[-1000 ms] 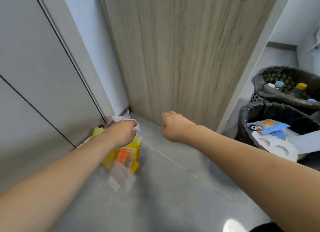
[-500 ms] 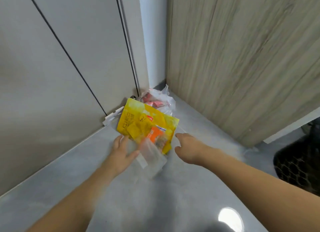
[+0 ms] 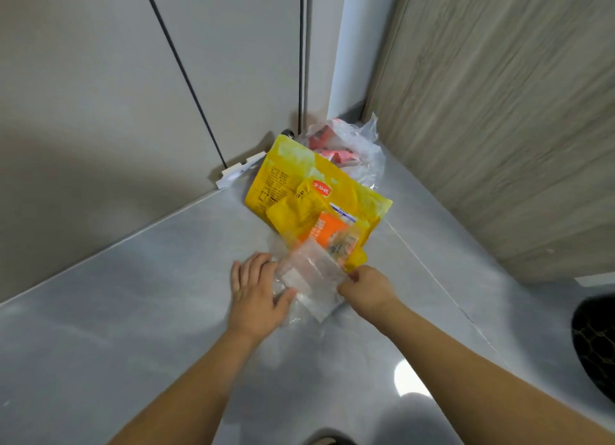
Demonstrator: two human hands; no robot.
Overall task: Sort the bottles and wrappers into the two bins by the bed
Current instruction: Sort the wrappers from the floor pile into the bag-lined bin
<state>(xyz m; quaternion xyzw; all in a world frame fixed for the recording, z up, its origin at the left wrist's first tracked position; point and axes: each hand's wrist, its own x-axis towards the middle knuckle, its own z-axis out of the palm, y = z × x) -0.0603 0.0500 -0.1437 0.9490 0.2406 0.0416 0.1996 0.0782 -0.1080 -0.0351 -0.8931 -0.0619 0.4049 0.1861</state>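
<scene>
At centre frame the left hand lies flat with straight fingers on the edge of a clear plastic wrapper, while the right hand pinches its other edge with curled fingers. Just above lies an orange packet on a large yellow bag, with a crumpled clear bag in the corner. The grey tiled floor meets pale cabinet doors at upper left and a wood-grain panel at right. A dark mesh bin shows at the right edge.

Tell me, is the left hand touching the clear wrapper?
Touching. The head view shows the left hand lying flat on the clear wrapper, its thumb pressing on the plastic's edge.
</scene>
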